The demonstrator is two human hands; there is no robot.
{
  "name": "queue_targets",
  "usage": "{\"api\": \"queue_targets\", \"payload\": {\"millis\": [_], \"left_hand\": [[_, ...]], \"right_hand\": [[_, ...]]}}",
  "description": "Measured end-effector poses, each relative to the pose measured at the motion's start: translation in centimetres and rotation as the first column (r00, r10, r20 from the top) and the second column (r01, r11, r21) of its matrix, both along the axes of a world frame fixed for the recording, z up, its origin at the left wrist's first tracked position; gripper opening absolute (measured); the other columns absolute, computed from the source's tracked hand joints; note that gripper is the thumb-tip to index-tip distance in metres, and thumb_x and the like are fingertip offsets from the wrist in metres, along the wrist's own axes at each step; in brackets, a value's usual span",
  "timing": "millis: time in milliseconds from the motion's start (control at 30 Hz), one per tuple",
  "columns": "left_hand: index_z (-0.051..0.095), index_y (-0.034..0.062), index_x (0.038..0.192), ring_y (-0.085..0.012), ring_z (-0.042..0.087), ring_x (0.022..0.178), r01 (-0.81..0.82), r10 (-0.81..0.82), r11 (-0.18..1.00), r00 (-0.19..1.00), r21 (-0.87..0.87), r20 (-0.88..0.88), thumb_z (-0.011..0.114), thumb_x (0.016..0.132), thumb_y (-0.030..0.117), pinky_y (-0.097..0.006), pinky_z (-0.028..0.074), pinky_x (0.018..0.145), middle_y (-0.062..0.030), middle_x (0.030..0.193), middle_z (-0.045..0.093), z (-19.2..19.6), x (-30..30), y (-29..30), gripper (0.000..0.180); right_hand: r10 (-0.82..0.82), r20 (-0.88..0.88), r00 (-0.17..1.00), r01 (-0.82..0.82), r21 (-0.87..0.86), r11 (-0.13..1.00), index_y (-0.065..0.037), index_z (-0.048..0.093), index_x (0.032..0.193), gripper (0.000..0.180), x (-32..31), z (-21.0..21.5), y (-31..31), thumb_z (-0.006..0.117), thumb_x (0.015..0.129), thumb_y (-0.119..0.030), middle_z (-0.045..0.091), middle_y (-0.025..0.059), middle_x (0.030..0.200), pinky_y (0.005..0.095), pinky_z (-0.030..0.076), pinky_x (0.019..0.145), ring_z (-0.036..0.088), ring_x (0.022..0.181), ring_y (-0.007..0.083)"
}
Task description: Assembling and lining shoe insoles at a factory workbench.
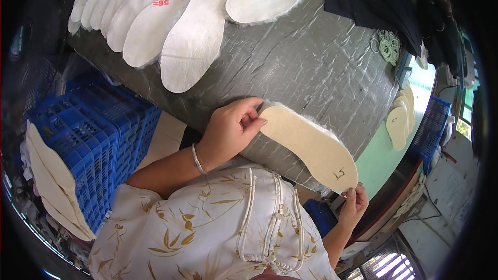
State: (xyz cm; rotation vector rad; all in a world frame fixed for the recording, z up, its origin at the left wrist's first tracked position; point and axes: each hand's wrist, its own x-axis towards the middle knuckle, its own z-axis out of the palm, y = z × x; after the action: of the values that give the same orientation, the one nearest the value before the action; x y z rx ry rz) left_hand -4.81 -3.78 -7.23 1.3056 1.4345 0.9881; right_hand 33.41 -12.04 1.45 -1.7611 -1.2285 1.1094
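So, from my end of the head cam, I've got both hands on one cream, sole-shaped insole with a white fluffy fringe (pixel 311 142), held over the near right corner of the grey, film-covered desk (pixel 290 67). Left hand (pixel 228 127) has its end pinched between thumb and fingers, right hand (pixel 354 205) nips the other tip the same way. I'd call this the handling step: piece spread out between two pinches, flat face up. Any move from here calls for both grips working together imo, since it looks soft and floppy. The face looks smooth, with a dark handwritten mark toward the right end, fuzz poking out mostly along the far edge. Can't tell if its underside touches the desk. White sole-shaped pads (pixel 194 46) overlap toward the desk's far left corner.
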Motion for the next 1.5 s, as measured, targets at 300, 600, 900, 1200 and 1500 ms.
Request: {"api": "queue_targets", "payload": {"millis": [300,600,900,1200,1500], "left_hand": [[0.070,-0.0025,0.110,-0.0115,0.068,0.067,0.028,-0.029,0.998,0.999,-0.061,-0.026,0.079,0.086,0.003,-0.025,0.055,0.059,-0.0100,0.085,0.073,0.6,-0.3,0.6,0.026],[0.072,-0.0025,0.107,-0.0087,0.068,0.073,0.003,-0.004,0.992,1.000,-0.129,-0.014,0.077,0.088,0.005,-0.023,0.056,0.062,-0.0088,0.087,0.073,0.8,-0.4,0.8,0.021],[0.072,-0.0019,0.105,-0.0063,0.064,0.073,0.036,-0.040,0.977,0.999,-0.210,-0.017,0.075,0.090,0.004,-0.021,0.053,0.063,-0.0049,0.087,0.072,0.9,-0.2,1.1,0.016],[0.070,-0.0021,0.102,-0.0076,0.066,0.075,0.016,-0.008,0.963,1.000,-0.268,0.030,0.074,0.091,0.003,-0.022,0.054,0.063,-0.0055,0.089,0.073,0.4,-0.4,0.8,0.012],[0.067,-0.0037,0.100,-0.0036,0.061,0.074,0.044,-0.021,0.924,0.998,-0.381,0.063,0.072,0.094,0.002,-0.019,0.051,0.064,-0.0021,0.085,0.069,1.5,-0.7,1.4,0.010]], "right_hand": [[0.001,-0.023,1.000,-0.001,0.004,1.000,0.003,0.068,0.101,0.011,0.5,-0.7,-0.2,0.066,0.100,-0.008,0.061,0.0058,0.093,0.0238,0.046,0.070,0.056,0.076,0.0105],[0.079,0.004,0.997,-0.079,0.057,0.995,0.003,0.067,0.102,0.010,0.5,-0.5,-1.0,0.067,0.098,-0.006,0.061,0.0087,0.098,0.0254,0.050,0.072,0.061,0.081,0.0134],[0.019,-0.044,0.999,-0.018,0.028,0.999,0.004,0.068,0.102,0.009,0.2,-0.6,-1.0,0.066,0.097,-0.003,0.062,0.0076,0.096,0.0253,0.048,0.075,0.060,0.083,0.0128],[-0.097,-0.045,0.994,0.093,-0.093,0.991,0.005,0.069,0.100,0.007,-0.2,-1.7,0.2,0.067,0.096,0.000,0.063,0.0070,0.101,0.0254,0.047,0.079,0.059,0.087,0.0125],[-0.203,-0.078,0.976,0.183,-0.207,0.961,0.004,0.070,0.104,0.012,-0.1,-2.8,0.9,0.067,0.099,-0.006,0.072,0.0051,0.089,0.0247,0.053,0.074,0.065,0.079,0.0099]]}}
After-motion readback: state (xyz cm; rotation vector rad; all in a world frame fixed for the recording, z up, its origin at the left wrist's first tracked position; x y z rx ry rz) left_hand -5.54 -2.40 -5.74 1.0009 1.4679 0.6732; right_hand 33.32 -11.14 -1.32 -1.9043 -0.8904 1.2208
